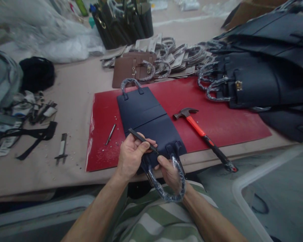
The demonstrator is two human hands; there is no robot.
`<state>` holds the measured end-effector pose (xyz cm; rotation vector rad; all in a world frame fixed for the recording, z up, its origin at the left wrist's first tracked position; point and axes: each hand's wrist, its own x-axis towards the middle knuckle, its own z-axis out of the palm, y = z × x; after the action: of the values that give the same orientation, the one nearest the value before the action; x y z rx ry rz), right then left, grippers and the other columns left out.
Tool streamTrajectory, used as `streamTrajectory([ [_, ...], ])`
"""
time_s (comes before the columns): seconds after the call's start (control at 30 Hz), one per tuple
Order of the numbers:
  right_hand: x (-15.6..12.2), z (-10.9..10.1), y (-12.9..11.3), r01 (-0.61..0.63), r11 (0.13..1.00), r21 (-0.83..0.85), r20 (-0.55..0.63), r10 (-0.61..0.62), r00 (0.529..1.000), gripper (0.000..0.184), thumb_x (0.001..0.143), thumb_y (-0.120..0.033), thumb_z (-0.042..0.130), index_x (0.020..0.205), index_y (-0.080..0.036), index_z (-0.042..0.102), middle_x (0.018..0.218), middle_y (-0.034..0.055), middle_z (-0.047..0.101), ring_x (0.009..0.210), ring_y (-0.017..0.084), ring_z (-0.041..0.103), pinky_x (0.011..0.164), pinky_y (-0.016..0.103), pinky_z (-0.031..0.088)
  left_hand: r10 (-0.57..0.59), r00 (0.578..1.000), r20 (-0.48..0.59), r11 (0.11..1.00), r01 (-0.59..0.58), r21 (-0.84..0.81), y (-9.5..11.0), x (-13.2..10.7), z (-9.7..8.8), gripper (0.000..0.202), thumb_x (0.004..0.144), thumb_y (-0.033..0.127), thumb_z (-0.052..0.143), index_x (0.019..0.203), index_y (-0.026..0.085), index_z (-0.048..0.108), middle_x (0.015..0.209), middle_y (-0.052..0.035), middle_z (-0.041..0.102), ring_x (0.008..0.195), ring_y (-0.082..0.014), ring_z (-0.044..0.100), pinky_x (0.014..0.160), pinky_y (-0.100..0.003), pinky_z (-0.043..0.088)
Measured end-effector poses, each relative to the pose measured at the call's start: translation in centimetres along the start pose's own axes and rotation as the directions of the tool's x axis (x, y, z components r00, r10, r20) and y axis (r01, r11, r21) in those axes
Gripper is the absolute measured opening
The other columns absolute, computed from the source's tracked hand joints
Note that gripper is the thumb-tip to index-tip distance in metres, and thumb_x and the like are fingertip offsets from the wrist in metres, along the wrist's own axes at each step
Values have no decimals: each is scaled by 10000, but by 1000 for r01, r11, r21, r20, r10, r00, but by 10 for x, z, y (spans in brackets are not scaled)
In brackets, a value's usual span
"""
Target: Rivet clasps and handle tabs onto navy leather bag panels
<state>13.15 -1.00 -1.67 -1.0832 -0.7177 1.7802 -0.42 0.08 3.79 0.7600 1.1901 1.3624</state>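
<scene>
Flat navy bag panel [143,114] on red mat [217,121]; slim black rod [136,134] above it

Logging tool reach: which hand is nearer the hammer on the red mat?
Right. The right hand, gripping the wrapped handle, sits left of the hammer; the left hand, holding a thin rod, is farther left.

No readable text, labels or numbers anywhere.

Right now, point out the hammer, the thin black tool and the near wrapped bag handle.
hammer [200,131], head view, on the orange shaft.
thin black tool [138,136], head view, on the exposed upper shaft.
wrapped handle [166,197], head view, on the bottom of the loop.
</scene>
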Motion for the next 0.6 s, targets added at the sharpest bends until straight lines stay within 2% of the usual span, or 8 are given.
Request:
streamTrajectory([
  [0.17,0,-2,3,6,1000,22,27,-6,1000,339,685,-548,785,687,-226,680,690,24,643,616,183,575,663,350,510,10,1000,7,1000,-9,-15,-1,0,0,345,824,310,772,985,185,494,909,-53,761,821,-184,749,750,-291,619],
  [0.3,1,-3,7,10,1000,11,20,-10,1000,340,704,-544,778,743,-215,701,672,20,641,625,187,582,668,344,514,21,1000,1,1000,-21,20,1,-1,2,335,827,323,767,978,185,502,911,-54,760,826,-185,748,753,-287,614],
  [0.5,0,-5,7,48,998,29,52,-49,997,299,764,-500,755,720,-211,696,669,10,649,602,166,579,672,325,509,72,997,6,991,-72,116,4,-4,8,282,844,314,739,957,179,519,907,-54,753,855,-194,742,805,-311,606],
  [0.6,0,-8,7,42,999,-17,66,-41,997,318,791,-504,733,698,-202,695,636,11,646,615,173,600,718,335,523,103,994,29,976,-107,190,6,-4,10,226,869,279,696,959,180,513,913,-49,748,873,-189,736,824,-311,593],
])
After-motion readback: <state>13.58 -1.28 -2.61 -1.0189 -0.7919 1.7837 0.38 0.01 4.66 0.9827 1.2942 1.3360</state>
